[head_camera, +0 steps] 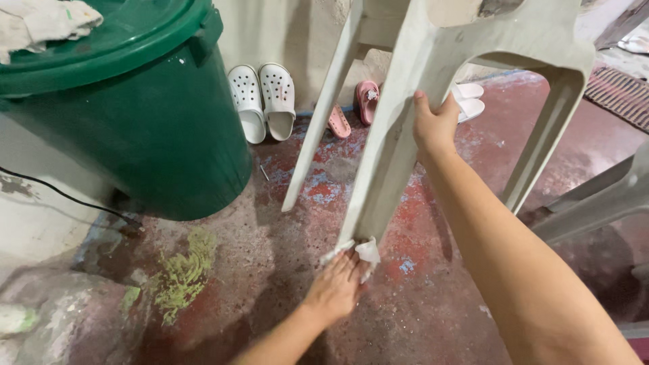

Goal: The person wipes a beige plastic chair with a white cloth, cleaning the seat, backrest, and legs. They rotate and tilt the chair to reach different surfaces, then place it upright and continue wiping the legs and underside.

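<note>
Right hand [435,126] grips a grey plastic chair [433,74] leg; left hand [336,287] presses a white cloth [367,251] to its foot above the stained red floor [284,270].

A single head-worn camera looks steeply down and forward from close range, over the wearer's own outstretched arms, onto a red-stained concrete floor [433,318]; the view reaches a pale wall [270,34] beyond.

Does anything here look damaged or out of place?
The floor has worn red paint, with blue patches and a green smear near the green bin. The plastic chair is tipped off the ground, held by both hands.
</note>
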